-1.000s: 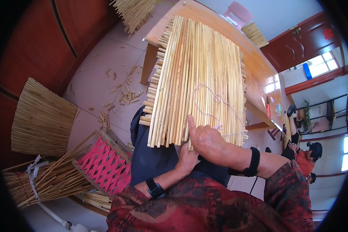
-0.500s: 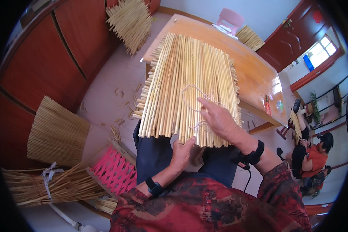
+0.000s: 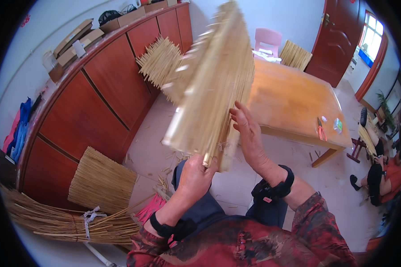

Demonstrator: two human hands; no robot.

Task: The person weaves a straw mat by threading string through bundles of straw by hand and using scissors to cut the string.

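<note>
A mat of pale reed stalks point(image 3: 205, 89) is raised and tilted over my lap, blurred by motion. My left hand point(image 3: 195, 173) grips its near lower edge, the fingers wrapped round the stalk ends. Against or just beside the mat's right side, my right hand point(image 3: 248, 133) has its fingers stretched out and a little apart; whether it touches the stalks I cannot tell. The string seen on the mat earlier is mostly lost in the blur.
To the right stands a wooden table point(image 3: 294, 102) with orange-handled pliers point(image 3: 321, 130) and a small green-white packet point(image 3: 337, 125). Another mat point(image 3: 102, 178) leans on red cabinets point(image 3: 116, 75); a tied stalk bundle point(image 3: 67, 222) lies below. Cut stalk bits litter the floor. A person point(image 3: 387, 178) sits far right.
The mat has been lifted and tipped up, swinging left off the table's edge. My left hand moved slightly left with it. My right hand moved from the mat's upper face to its right side.
</note>
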